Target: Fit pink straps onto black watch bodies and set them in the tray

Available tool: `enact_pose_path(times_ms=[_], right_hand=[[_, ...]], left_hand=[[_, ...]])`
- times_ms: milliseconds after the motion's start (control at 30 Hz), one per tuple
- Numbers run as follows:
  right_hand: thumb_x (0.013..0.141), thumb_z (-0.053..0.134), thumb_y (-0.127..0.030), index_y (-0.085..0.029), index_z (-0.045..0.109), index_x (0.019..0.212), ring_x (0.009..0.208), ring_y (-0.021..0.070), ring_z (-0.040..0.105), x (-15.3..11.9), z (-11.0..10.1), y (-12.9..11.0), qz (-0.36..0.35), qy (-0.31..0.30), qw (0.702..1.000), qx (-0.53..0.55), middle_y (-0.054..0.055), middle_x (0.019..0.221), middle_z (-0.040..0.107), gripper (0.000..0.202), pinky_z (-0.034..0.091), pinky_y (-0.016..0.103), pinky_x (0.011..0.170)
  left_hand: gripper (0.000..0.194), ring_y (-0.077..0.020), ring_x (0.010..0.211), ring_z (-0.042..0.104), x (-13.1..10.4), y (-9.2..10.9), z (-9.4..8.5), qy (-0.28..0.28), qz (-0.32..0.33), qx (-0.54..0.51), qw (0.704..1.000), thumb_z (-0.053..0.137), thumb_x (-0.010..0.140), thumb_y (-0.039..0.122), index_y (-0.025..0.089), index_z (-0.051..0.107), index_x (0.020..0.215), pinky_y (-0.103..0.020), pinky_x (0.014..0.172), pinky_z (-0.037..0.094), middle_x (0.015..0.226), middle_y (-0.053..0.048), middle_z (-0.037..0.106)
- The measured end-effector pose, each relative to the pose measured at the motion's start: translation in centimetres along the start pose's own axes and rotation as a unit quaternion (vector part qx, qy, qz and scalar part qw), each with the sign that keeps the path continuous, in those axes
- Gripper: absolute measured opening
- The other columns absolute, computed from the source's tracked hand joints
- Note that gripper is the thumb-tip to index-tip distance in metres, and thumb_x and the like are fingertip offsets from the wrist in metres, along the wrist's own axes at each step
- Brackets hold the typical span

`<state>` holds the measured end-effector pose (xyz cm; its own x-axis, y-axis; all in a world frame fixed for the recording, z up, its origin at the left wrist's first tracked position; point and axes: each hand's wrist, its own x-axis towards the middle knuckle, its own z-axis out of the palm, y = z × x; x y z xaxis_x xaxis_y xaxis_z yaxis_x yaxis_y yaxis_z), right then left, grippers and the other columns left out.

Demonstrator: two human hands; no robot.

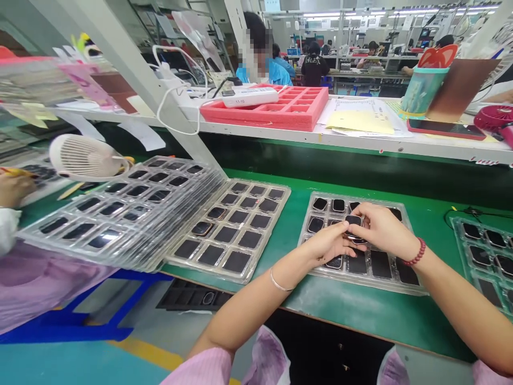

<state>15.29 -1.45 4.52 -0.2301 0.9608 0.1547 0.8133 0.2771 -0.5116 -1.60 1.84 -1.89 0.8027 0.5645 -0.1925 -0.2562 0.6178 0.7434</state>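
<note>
Between my two hands, a dark square smartwatch body [354, 221] is held up over a clear plastic tray [315, 199]. My left hand [327, 243] grips its left and lower side, thumb on the edge. From the right, the fingers and thumb of my right hand [382, 227] close on the same watch. Beneath them, some tray pockets hold watch bodies [319, 203], while several nearer pockets [380, 264] look flat and dark. My hands hide the tray's middle pockets.
To the left lie another clear tray [249, 272] and a tall stack of filled trays [192, 214]. A further tray [460, 251] sits at right. A white fan [86, 156] stands behind the stack. Above runs a shelf edge [344, 140]. A co-worker's hand [15, 188] is far left.
</note>
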Motion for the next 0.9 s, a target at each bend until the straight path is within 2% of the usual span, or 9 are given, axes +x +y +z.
enact_pose_path(times_ms=[100,200,300,400,467,567,633,767,900], right_hand=[[0.092,0.055,-0.035,-0.019,0.067,0.103,0.068,0.0186,0.06,-0.1,0.9,0.2,-0.041,0.013,0.999,-0.008,0.008,0.099,0.068,0.023,0.049,0.033,0.065],[0.094,0.056,-0.041,-0.021,0.061,0.124,0.073,0.0207,0.063,-1.0,1.1,0.7,-0.055,0.02,0.998,0.001,0.009,0.107,0.068,0.037,0.053,0.035,0.067],[0.09,0.06,-0.044,-0.022,0.054,0.134,0.098,0.0289,0.065,-1.6,1.2,1.2,-0.072,0.049,0.996,-0.015,0.011,0.123,0.066,0.049,0.056,0.043,0.081],[0.083,0.068,-0.046,-0.021,0.042,0.146,0.126,0.0369,0.054,-1.7,1.7,1.6,-0.085,0.075,0.993,-0.037,0.015,0.143,0.054,0.073,0.051,0.053,0.098],[0.079,0.071,-0.047,-0.02,0.036,0.15,0.131,0.0389,0.05,-1.5,2.2,1.6,-0.078,0.069,0.993,-0.05,0.017,0.147,0.05,0.084,0.05,0.055,0.099],[0.08,0.071,-0.048,-0.018,0.039,0.149,0.121,0.0378,0.059,-1.5,2.8,1.6,-0.042,0.034,0.997,-0.057,0.018,0.141,0.056,0.082,0.056,0.053,0.09],[0.081,0.07,-0.048,-0.018,0.044,0.147,0.116,0.0365,0.062,-1.6,3.1,1.5,-0.037,0.03,0.997,-0.06,0.017,0.136,0.061,0.077,0.056,0.053,0.089],[0.082,0.072,-0.043,-0.02,0.05,0.141,0.118,0.0352,0.062,-1.9,3.4,1.1,-0.086,0.057,0.993,-0.058,0.014,0.132,0.064,0.066,0.052,0.055,0.098],[0.085,0.072,-0.039,-0.021,0.053,0.136,0.112,0.0328,0.066,-2.2,3.1,0.7,-0.139,0.078,0.987,-0.02,0.013,0.127,0.068,0.058,0.053,0.052,0.098]], left_hand=[[0.029,-0.022,0.081,0.071,0.0,-0.1,0.0,0.018,-0.012,-0.038,0.999,0.05,0.099,0.036,0.01,0.063,0.097,-0.028,0.068,0.051,0.087,-0.013,0.069],[0.023,-0.0181,0.072,0.068,-0.1,-0.2,0.3,0.054,-0.009,-0.08,0.995,0.05,0.099,0.029,0.01,0.063,0.097,-0.029,0.07,0.052,0.078,-0.009,0.067],[0.019,-0.0162,0.067,0.065,-0.2,-0.2,0.7,0.073,0.005,-0.113,0.991,0.051,0.097,0.023,0.01,0.063,0.104,-0.034,0.076,0.054,0.08,-0.008,0.068],[0.031,-0.0219,0.08,0.069,-0.3,0.0,0.9,0.05,0.0,-0.148,0.988,0.045,0.097,0.024,0.008,0.063,0.117,-0.039,0.084,0.053,0.094,-0.014,0.072],[0.038,-0.0266,0.09,0.071,-0.3,0.2,0.9,0.036,-0.002,-0.169,0.985,0.039,0.098,0.027,0.007,0.063,0.12,-0.041,0.087,0.052,0.098,-0.017,0.073],[0.04,-0.0278,0.093,0.07,-0.3,0.3,0.9,0.038,-0.004,-0.182,0.982,0.035,0.099,0.028,0.006,0.065,0.115,-0.039,0.084,0.053,0.098,-0.018,0.072],[0.037,-0.0257,0.091,0.07,-0.3,0.0,0.9,0.046,-0.006,-0.184,0.982,0.038,0.099,0.027,0.007,0.066,0.109,-0.036,0.083,0.052,0.096,-0.018,0.071],[0.032,-0.023,0.092,0.069,-0.4,-0.8,1.1,0.047,-0.025,-0.163,0.985,0.041,0.099,0.026,0.008,0.067,0.105,-0.034,0.087,0.051,0.093,-0.015,0.071],[0.037,-0.0243,0.097,0.067,-0.8,-1.4,1.5,0.045,-0.048,-0.103,0.992,0.042,0.101,0.035,0.008,0.066,0.111,-0.037,0.092,0.05,0.097,-0.014,0.071]])
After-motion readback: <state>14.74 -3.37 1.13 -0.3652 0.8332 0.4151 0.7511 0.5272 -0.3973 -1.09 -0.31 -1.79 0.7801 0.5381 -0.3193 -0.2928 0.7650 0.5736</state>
